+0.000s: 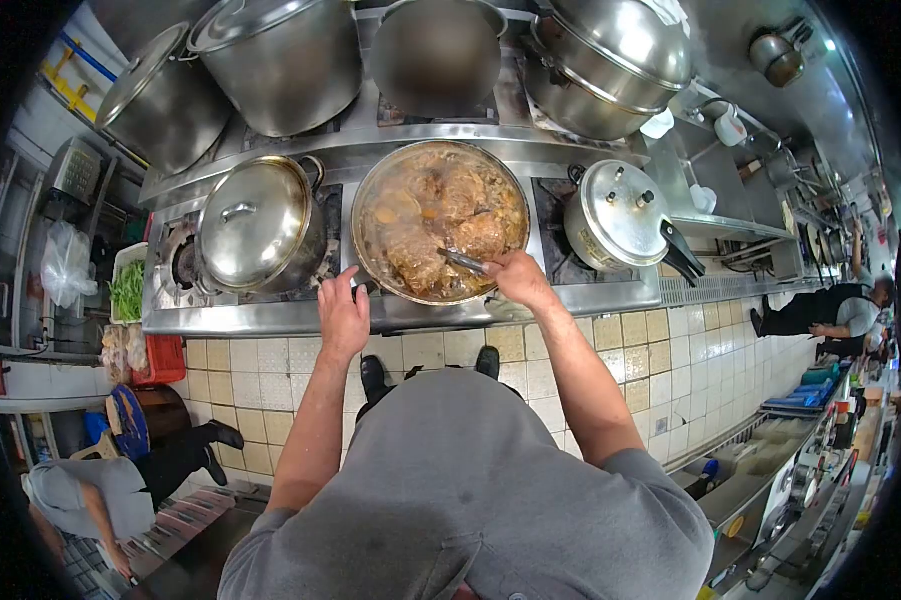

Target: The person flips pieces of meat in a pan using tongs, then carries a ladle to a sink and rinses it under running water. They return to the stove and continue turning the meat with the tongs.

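Note:
A wide round pan (362, 210) stands on the stove, filled with large browned pieces of food (460, 195) in brown sauce. My right hand (518, 277) is closed round the end of a metal utensil (462, 262) that reaches into the food. At the pan's lower left edge is my left hand (344, 308), its fingers wrapped near the dark pan handle (366, 287); the grip is partly hidden. Left of the pan stands a lidded pot (255, 225). To its right is a pressure cooker (625, 215) with a black handle.
Several large steel pots (280, 70) line the back. Green vegetables (127, 290) and a red crate (162, 360) are at the left. One person (100, 495) is at lower left, another (835, 308) at far right. The stove's metal front edge (420, 316) runs before me.

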`<state>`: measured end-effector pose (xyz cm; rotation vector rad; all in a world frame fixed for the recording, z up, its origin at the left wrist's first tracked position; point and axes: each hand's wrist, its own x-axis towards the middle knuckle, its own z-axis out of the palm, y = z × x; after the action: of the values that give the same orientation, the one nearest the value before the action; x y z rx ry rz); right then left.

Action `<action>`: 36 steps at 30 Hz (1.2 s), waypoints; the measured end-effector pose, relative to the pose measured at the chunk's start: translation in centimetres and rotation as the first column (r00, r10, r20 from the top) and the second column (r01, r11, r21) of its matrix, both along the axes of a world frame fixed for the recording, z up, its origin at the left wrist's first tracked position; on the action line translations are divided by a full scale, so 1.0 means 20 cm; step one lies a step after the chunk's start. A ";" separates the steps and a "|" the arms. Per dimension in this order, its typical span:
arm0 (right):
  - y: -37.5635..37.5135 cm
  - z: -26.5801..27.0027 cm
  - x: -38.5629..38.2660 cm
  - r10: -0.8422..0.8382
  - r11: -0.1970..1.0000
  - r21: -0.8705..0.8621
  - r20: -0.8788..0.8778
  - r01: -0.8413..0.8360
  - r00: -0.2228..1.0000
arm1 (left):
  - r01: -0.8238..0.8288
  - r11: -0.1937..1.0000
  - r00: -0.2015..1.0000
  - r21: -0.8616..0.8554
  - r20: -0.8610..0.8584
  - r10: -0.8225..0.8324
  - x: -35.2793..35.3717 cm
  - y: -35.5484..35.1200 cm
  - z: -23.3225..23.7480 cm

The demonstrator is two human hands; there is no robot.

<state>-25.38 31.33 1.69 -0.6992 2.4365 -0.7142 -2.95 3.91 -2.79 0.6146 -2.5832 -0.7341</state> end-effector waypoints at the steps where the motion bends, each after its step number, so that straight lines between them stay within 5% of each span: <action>1: 0.01 0.02 0.02 -0.031 0.999 0.029 -0.032 0.032 0.999 | 0.001 1.000 1.000 0.000 -0.001 -0.001 0.00 0.00 -0.01; 8: 0.02 0.16 0.11 -0.071 0.979 0.167 -0.267 0.119 0.961 | -0.001 1.000 1.000 -0.029 0.005 0.001 0.00 -0.01 -0.03; 12: -0.07 0.13 0.15 -0.005 0.993 0.104 -0.408 0.051 0.913 | -0.012 0.999 1.000 -0.032 0.006 0.012 0.00 0.00 -0.02; 25: -0.15 0.15 0.07 0.059 0.973 0.228 -0.388 0.033 0.920 | -0.030 1.000 0.999 0.005 0.015 0.030 0.00 0.01 0.01; 36: -0.17 0.13 0.27 0.131 0.991 0.081 -0.435 -0.106 0.891 | 0.002 1.000 1.000 0.001 -0.005 -0.002 0.01 0.00 -0.01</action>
<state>-19.92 27.95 4.21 -1.0762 2.7719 -0.4750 -2.81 3.81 -3.05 0.6094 -2.5797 -0.7364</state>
